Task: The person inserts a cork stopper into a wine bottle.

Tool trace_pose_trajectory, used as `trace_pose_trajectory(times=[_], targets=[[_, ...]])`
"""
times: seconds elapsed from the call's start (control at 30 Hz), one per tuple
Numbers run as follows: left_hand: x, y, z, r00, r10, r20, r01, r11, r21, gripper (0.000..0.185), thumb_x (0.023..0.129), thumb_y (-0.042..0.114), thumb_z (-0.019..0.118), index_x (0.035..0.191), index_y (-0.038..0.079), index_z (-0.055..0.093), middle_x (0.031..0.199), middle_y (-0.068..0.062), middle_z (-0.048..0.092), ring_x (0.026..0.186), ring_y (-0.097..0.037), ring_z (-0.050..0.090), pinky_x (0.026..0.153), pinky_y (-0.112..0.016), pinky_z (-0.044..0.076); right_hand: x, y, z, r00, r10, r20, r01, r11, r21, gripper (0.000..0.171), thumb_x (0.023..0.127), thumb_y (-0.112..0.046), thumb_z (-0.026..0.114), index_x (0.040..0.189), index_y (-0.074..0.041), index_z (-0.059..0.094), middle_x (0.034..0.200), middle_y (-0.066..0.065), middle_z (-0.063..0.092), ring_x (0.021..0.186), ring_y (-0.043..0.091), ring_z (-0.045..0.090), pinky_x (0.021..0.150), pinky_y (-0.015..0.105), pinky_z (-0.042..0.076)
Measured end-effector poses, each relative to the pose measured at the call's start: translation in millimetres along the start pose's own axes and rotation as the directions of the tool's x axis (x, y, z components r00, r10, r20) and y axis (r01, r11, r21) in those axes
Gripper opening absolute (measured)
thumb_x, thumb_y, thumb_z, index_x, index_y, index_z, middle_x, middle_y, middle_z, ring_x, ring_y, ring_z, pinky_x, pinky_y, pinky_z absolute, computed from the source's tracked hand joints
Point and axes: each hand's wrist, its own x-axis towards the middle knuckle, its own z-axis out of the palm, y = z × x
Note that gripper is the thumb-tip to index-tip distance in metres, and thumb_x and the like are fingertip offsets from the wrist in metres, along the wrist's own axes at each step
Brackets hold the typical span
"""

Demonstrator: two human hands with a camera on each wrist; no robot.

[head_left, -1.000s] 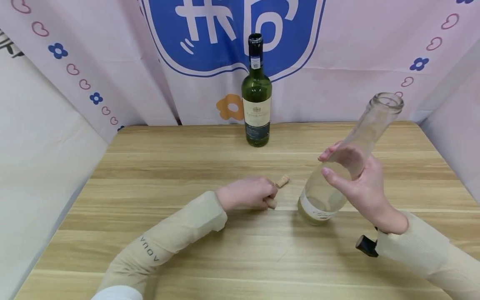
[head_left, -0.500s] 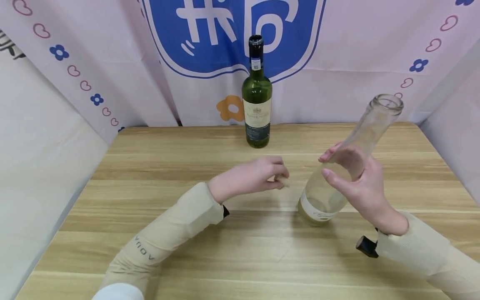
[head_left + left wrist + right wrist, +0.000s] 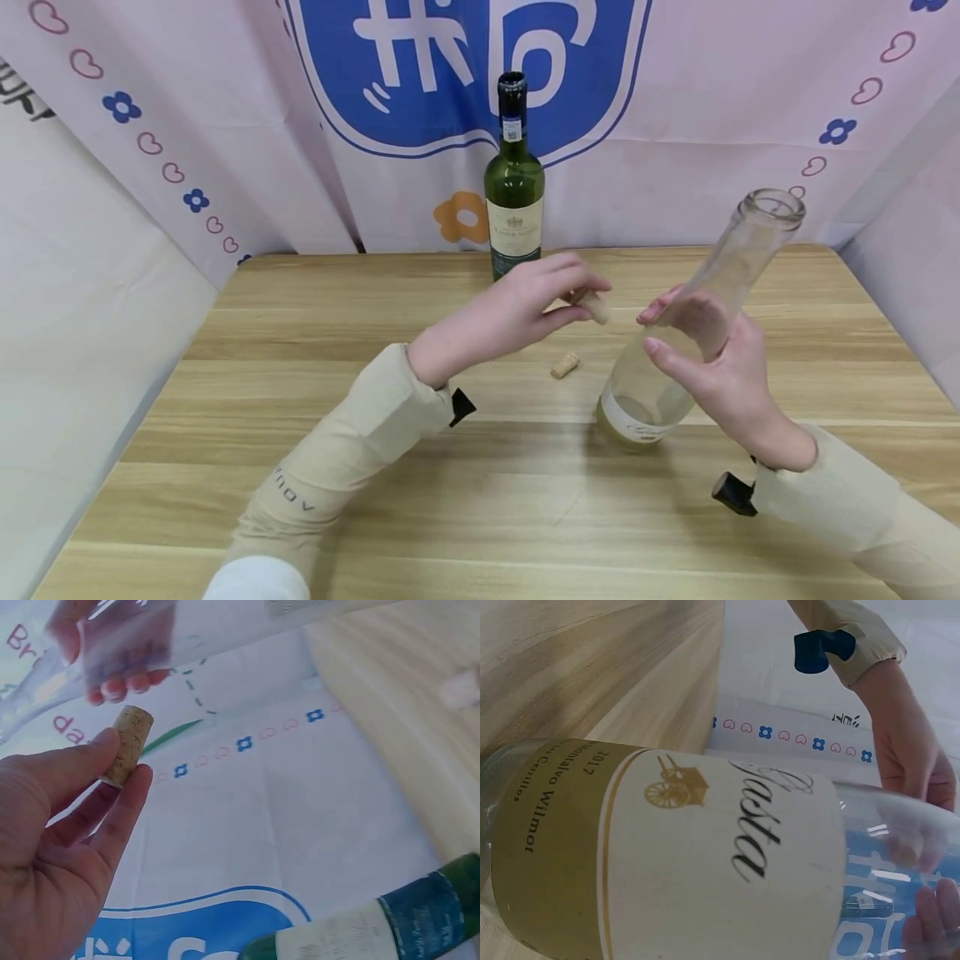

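Observation:
Between thumb and fingers, my left hand (image 3: 517,308) pinches a cork (image 3: 129,745), raised above the table and left of the clear bottle. My right hand (image 3: 723,379) grips that clear glass bottle (image 3: 633,375) around its body. The bottle leans to the right, its base low near the table and its uncorked mouth up. Its cream and gold label (image 3: 727,847) fills much of the right wrist view. A second cork (image 3: 565,364) lies on the table between the two hands. Behind the left hand a green wine bottle (image 3: 514,200) stands upright, its base partly hidden by the hand.
The wooden table (image 3: 337,308) ends at the back against a pale printed cloth (image 3: 420,196) with a blue logo. Black wrist mounts (image 3: 733,493) stick out below the sleeves.
My left hand has lifted a cork off the table and moved it up and to the right, uncovering the second cork. The right hand and clear bottle stay in place.

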Motion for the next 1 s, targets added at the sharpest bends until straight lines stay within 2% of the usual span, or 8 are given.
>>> trace_pose_trajectory(times=[0.17, 0.3, 0.43, 0.7, 0.93, 1.0], targets=[[11.4, 10.8, -9.3, 0.997, -0.017, -0.080, 0.010, 0.996, -0.088, 0.024, 0.084, 0.003, 0.063, 0.105, -0.004, 0.056, 0.102, -0.011, 0.061, 0.093, -0.011, 0.059, 0.083, -0.012, 0.043, -0.2, 0.1, 0.2, 1.000, 0.000, -0.002, 0.000, 1.000, 0.000, 0.036, 0.063, 0.025, 0.054, 0.098, 0.015, 0.053, 0.090, 0.012, 0.064, 0.086, 0.020, 0.061, 0.083, 0.026, 0.046], [20.1, 17.3, -17.4, 0.986, 0.019, -0.164, -0.035, 0.995, -0.096, 0.022, 0.084, 0.003, 0.063, 0.104, -0.005, 0.059, 0.100, -0.012, 0.062, 0.093, -0.012, 0.059, 0.084, -0.013, 0.043, -0.2, 0.3, 0.2, 1.000, 0.001, -0.003, -0.001, 1.000, -0.001, 0.036, 0.063, 0.025, 0.054, 0.098, 0.015, 0.053, 0.090, 0.012, 0.064, 0.085, 0.020, 0.061, 0.083, 0.026, 0.046], [27.4, 23.9, -27.3, 0.967, 0.052, -0.249, -0.080, 0.992, -0.102, 0.022, 0.084, 0.001, 0.061, 0.105, -0.006, 0.060, 0.101, -0.012, 0.062, 0.092, -0.013, 0.057, 0.084, -0.015, 0.044, -0.4, 0.0, 0.0, 1.000, 0.005, -0.005, -0.005, 1.000, -0.011, 0.037, 0.063, 0.025, 0.054, 0.098, 0.014, 0.054, 0.090, 0.012, 0.065, 0.085, 0.019, 0.062, 0.083, 0.026, 0.046], [39.2, 35.8, -38.8, 0.934, 0.047, -0.353, -0.120, 0.975, -0.187, 0.023, 0.087, -0.001, 0.057, 0.109, -0.007, 0.059, 0.105, -0.014, 0.060, 0.095, -0.009, 0.055, 0.084, -0.018, 0.047, 0.2, 0.0, -0.4, 1.000, -0.003, 0.000, 0.003, 1.000, -0.009, 0.035, 0.064, 0.024, 0.055, 0.098, 0.016, 0.053, 0.090, 0.012, 0.064, 0.085, 0.019, 0.062, 0.083, 0.026, 0.046], [51.1, 46.4, -43.9, 0.890, 0.160, -0.428, -0.258, 0.949, -0.180, 0.022, 0.088, -0.003, 0.053, 0.108, -0.013, 0.058, 0.108, -0.020, 0.057, 0.090, -0.007, 0.054, 0.082, -0.019, 0.048, 0.3, -0.6, -0.5, 1.000, 0.004, 0.000, -0.004, 0.999, -0.037, 0.034, 0.066, 0.022, 0.058, 0.099, 0.014, 0.053, 0.091, 0.011, 0.064, 0.085, 0.019, 0.062, 0.083, 0.025, 0.046], [54.9, 48.5, -44.7, 0.886, 0.180, -0.428, -0.275, 0.946, -0.171, 0.022, 0.089, -0.003, 0.052, 0.108, -0.012, 0.059, 0.110, -0.021, 0.057, 0.094, -0.005, 0.053, 0.084, -0.020, 0.047, 0.4, -0.8, -0.4, 1.000, 0.004, -0.001, -0.004, 0.999, -0.044, 0.034, 0.066, 0.022, 0.058, 0.098, 0.014, 0.053, 0.090, 0.011, 0.064, 0.085, 0.019, 0.062, 0.083, 0.025, 0.046]])
